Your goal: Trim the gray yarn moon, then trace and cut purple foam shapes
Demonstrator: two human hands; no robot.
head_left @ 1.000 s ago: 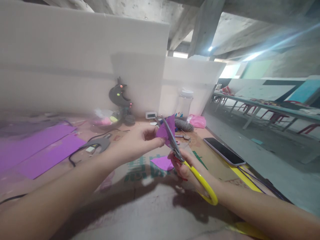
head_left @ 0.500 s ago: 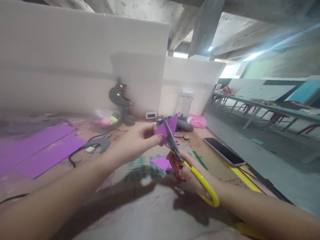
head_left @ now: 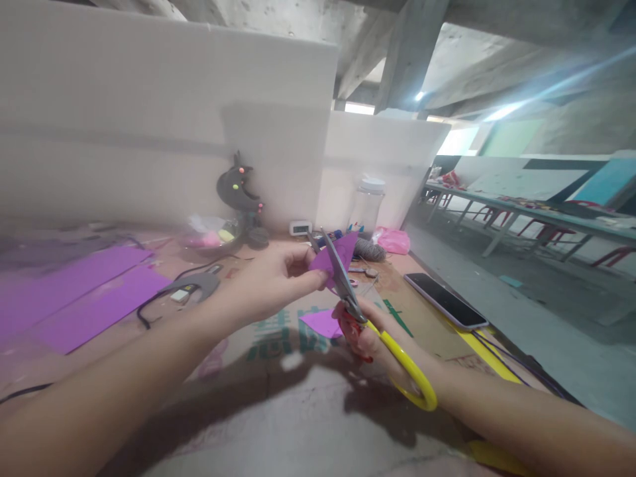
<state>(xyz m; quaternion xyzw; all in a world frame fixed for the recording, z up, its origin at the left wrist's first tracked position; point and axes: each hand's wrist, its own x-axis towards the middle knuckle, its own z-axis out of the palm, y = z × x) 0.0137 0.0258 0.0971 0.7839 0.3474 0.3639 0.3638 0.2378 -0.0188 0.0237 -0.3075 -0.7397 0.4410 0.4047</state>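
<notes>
Between the thumb and fingers of my left hand (head_left: 281, 278) is pinched a small pointed piece of purple paper (head_left: 348, 248), raised above the table. My right hand (head_left: 370, 331) grips scissors (head_left: 407, 368) with one yellow and one red handle. The scissor blades point up and away from me, parted, with the purple paper between them. Below, on the cardboard, lies another purple paper cutout (head_left: 322, 323), partly behind my right hand. Larger purple sheets (head_left: 106, 305) are spread at the left.
A grey cable device (head_left: 196, 289) lies left of my hands. Behind stand a dark moon-shaped ornament (head_left: 237, 189), a clear jar (head_left: 368, 205), grey yarn (head_left: 370, 250) and a pink bag (head_left: 392, 240). A phone (head_left: 444, 301) rests near the table's right edge.
The purple paper has shifted very slightly to the right between the blades. Both hands hold nearly the same place, and the scissors remain parted.
</notes>
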